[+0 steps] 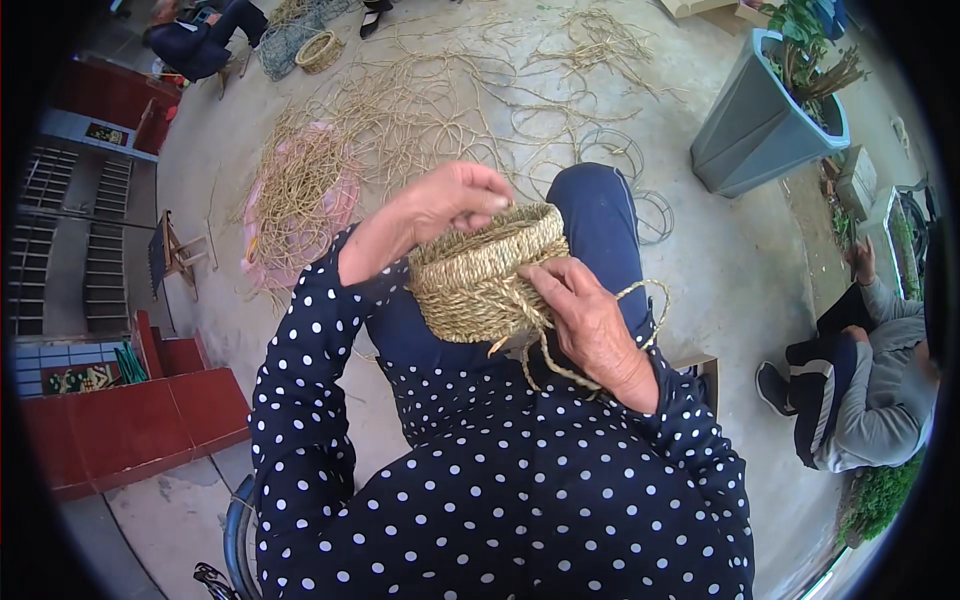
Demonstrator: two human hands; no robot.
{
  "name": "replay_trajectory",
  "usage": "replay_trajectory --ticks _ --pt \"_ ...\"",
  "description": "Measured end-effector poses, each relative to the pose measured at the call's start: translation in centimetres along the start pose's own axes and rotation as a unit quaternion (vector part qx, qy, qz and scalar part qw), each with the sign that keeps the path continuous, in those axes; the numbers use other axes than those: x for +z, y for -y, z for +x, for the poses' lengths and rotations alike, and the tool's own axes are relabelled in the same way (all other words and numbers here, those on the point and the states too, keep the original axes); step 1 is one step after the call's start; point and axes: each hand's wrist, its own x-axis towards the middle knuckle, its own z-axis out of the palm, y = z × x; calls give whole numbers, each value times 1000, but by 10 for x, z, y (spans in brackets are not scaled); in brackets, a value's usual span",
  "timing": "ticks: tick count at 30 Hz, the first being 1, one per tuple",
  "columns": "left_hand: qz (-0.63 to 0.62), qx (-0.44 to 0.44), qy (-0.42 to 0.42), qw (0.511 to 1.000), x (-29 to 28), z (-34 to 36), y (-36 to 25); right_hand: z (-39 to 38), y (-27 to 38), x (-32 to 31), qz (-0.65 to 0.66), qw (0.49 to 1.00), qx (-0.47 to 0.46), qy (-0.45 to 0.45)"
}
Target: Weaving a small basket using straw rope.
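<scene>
A round basket of woven straw rope rests tilted on my lap, with a thicker band around its upper edge. My right hand grips the basket's right side, thumb and fingertips pressed to the weave. A loose straw cord hangs from the basket near that hand and loops out beyond the wrist. Above the far rim is my left hand, its fingers curled together; what they pinch, if anything, is too small to make out. The basket's inside shows only in part behind the rim.
Long straw ropes lie tangled across the concrete floor, some heaped on a pink sheet. A tall grey planter stands at far right. A seated person is on the right, another person at far left near a finished-looking basket.
</scene>
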Motion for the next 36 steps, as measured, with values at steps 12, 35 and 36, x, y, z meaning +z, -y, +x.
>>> replay_trajectory --ticks 12,35,36 --pt "-165 -137 172 961 7 -6 41 -5 -10 1 65 998 -16 10" --pt "-121 -153 176 965 -14 -2 57 -19 -19 11 39 995 -88 -6" --pt "-134 -148 181 963 -13 -4 54 -19 -19 10 40 996 -83 -4"
